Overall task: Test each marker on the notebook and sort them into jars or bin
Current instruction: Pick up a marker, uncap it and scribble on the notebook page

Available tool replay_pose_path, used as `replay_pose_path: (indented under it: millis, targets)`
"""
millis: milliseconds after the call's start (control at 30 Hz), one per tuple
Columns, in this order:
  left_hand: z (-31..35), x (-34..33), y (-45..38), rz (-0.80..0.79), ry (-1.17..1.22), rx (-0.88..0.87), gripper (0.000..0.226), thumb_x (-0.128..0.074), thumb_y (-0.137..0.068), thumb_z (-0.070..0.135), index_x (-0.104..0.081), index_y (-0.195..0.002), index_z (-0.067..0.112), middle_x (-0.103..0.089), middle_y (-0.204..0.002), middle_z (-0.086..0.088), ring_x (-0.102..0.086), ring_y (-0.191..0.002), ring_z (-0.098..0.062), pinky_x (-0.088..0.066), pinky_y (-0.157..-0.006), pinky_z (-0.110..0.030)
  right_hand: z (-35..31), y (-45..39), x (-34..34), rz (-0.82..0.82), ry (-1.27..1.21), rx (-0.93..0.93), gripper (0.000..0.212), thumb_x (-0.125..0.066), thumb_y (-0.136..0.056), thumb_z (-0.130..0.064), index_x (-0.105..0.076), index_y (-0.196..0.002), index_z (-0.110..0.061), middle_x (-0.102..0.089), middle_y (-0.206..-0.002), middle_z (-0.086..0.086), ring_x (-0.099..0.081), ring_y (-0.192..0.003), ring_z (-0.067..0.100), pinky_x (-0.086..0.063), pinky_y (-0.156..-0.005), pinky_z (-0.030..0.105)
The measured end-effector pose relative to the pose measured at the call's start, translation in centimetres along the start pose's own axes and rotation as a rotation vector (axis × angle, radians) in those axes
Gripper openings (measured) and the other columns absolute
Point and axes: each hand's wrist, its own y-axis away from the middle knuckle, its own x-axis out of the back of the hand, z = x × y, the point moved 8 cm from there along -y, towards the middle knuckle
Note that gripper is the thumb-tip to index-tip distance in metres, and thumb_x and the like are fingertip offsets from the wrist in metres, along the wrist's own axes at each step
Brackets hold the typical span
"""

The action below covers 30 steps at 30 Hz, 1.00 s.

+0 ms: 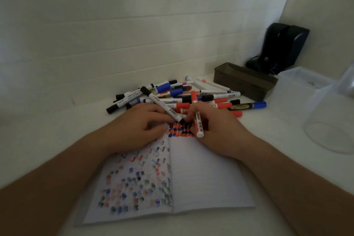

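Note:
An open notebook (206, 178) lies on the white table, its left page and the top of its right page covered in red, blue and black test marks. My left hand (138, 126) rests on the notebook's top left and grips a black-capped white marker (162, 104), whose dark lower end sits on the marks. My right hand (216, 130) holds a red marker (198, 125) slanted across its fingers, and its fingertips meet the black marker's lower end. A pile of red, blue and black markers (183, 96) lies just beyond both hands.
A dark rectangular bin (245, 80) stands at the back right, with a clear plastic box (304, 78) beside it and a clear jar (329, 120) nearer on the right. A black device (281, 48) stands against the wall. A white wall closes the back.

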Motion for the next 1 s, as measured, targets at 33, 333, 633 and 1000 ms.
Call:
replay_pose_path:
  millis: [33, 333, 633, 1000]
  targets:
    - [0.0, 0.0, -0.1, -0.019, 0.020, 0.005, 0.043, -0.051, -0.093, 0.067, -0.063, -0.131, 0.051, -0.047, -0.134, 0.035, -0.037, -0.125, 0.014, -0.031, -0.105, -0.017, -0.1, 0.0, 0.2, -0.008, 0.013, 0.006, 0.033, -0.072, -0.093, -0.020, -0.055, -0.106, -0.045, -0.066, -0.105, -0.014, -0.062, -0.089, 0.003, -0.058, -0.078, 0.031]
    - [1.7, 0.2, -0.3, -0.088, -0.138, 0.148, 0.031, -0.053, -0.084, 0.051, -0.057, -0.115, 0.051, -0.059, -0.093, 0.019, -0.056, -0.090, -0.002, -0.046, -0.077, -0.029, -0.1, 0.6, 2.1, 0.182, -0.141, -0.032, 0.019, -0.066, -0.093, -0.055, -0.058, -0.089, -0.038, -0.065, -0.076, -0.010, -0.063, -0.067, 0.002, -0.050, -0.055, 0.017]
    - [3.8, 5.5, 1.5, 0.595, -0.281, -0.152, 0.041, -0.047, -0.102, 0.050, -0.071, -0.122, 0.023, -0.070, -0.114, 0.002, -0.060, -0.106, -0.022, -0.040, -0.093, -0.045, -1.7, 0.6, -0.4, 0.072, -1.157, -0.236, 0.025, -0.051, -0.097, -0.036, -0.064, -0.085, -0.018, -0.052, -0.063, 0.006, -0.041, -0.052, 0.018, -0.032, -0.046, 0.026]
    - [6.2, 1.3, 1.8, 0.392, 0.009, -0.218, 0.039, -0.034, -0.104, 0.036, -0.060, -0.120, 0.013, -0.063, -0.096, 0.002, -0.053, -0.078, -0.010, -0.044, -0.069, -0.024, -3.3, 0.0, -1.5, 0.101, -1.077, -0.108, 0.008, -0.051, -0.085, -0.022, -0.059, -0.087, -0.020, -0.049, -0.058, 0.004, -0.041, -0.044, 0.014, -0.031, -0.039, 0.021]
